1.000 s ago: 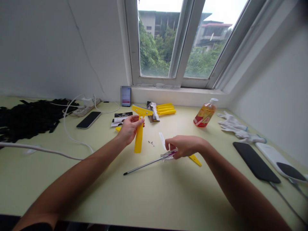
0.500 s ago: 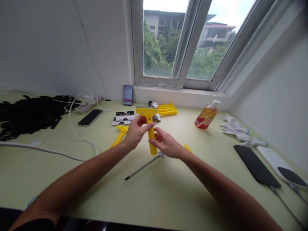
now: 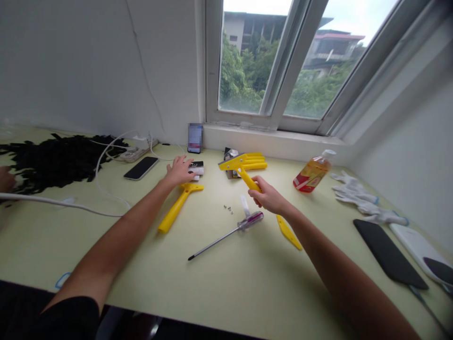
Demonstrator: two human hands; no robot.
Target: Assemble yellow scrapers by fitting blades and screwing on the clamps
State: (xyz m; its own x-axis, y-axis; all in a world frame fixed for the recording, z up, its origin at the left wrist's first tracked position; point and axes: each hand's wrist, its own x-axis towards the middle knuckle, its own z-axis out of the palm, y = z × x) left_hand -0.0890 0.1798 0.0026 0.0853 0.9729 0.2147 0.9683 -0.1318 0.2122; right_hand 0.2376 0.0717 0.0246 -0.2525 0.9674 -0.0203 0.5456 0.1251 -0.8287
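My right hand (image 3: 267, 194) is closed around the handle of a yellow scraper (image 3: 230, 163), whose bladed head points up and left above the table. My left hand (image 3: 180, 171) has its fingers spread over black-and-white card packaging (image 3: 197, 169); whether the fingertips touch it I cannot tell. Below that hand lies a yellow scraper handle (image 3: 173, 212). A Phillips screwdriver (image 3: 226, 233) with a clear and purple handle lies between my forearms. Several small screws (image 3: 229, 209) are scattered beyond it. A loose yellow plate (image 3: 288, 233) rests beside my right forearm.
Several yellow scrapers (image 3: 255, 161) are stacked toward the window. A drink bottle (image 3: 313, 172), white gloves (image 3: 364, 196) and a black power bank or phone (image 3: 389, 252) occupy the right. At left are a phone (image 3: 141, 168), black strips (image 3: 63, 160), a white cable (image 3: 71, 204) and another person's hand (image 3: 5, 180).
My left hand has let go of the scraper and moved left to the packaging. My right hand now holds the scraper alone, shifted right and tilted. Another person's hand has appeared at the left edge.
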